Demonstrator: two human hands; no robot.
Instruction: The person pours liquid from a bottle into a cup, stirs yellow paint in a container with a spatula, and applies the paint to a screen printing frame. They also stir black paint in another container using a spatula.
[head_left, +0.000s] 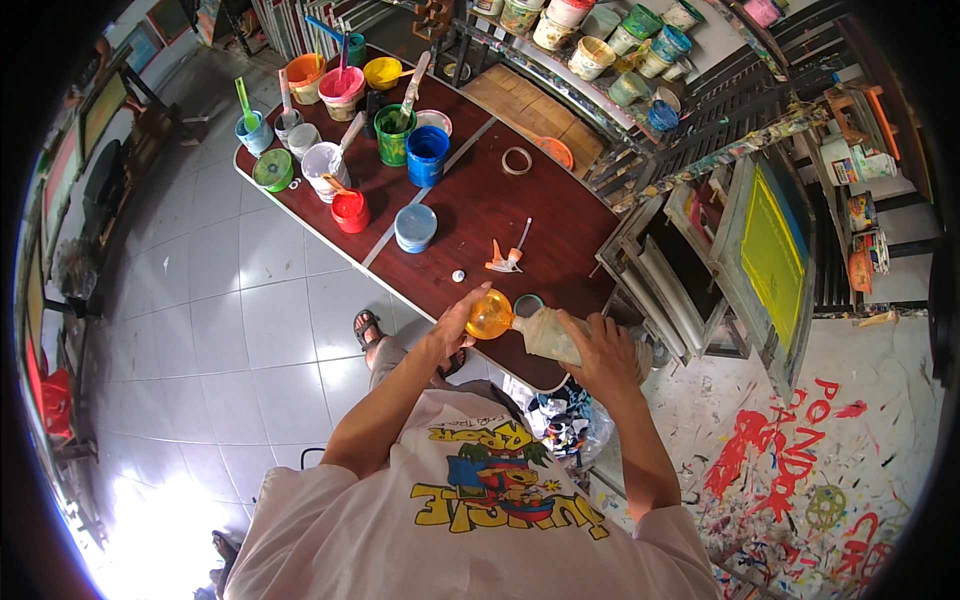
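Note:
Near the table's front right corner, my left hand (462,318) is closed on an orange see-through funnel (489,315). Its narrow end meets the neck of a cloudy plastic bottle (550,336). Wrapped round that bottle, which lies tilted nearly on its side, is my right hand (608,352). Just beyond them, an orange-and-white spray trigger (506,260) with its thin tube rests on the table. A small white cap (458,276) lies to the left of the trigger. Behind the bottle neck shows a round greenish rim (529,304), partly hidden.
The dark red table (470,215) carries several paint tubs, among them a blue one (428,155), a red one (350,211) and a lidded light-blue one (415,228). A tape roll (516,160) lies farther back. Framed screens (765,255) lean at the right; paint pots fill a shelf (600,90).

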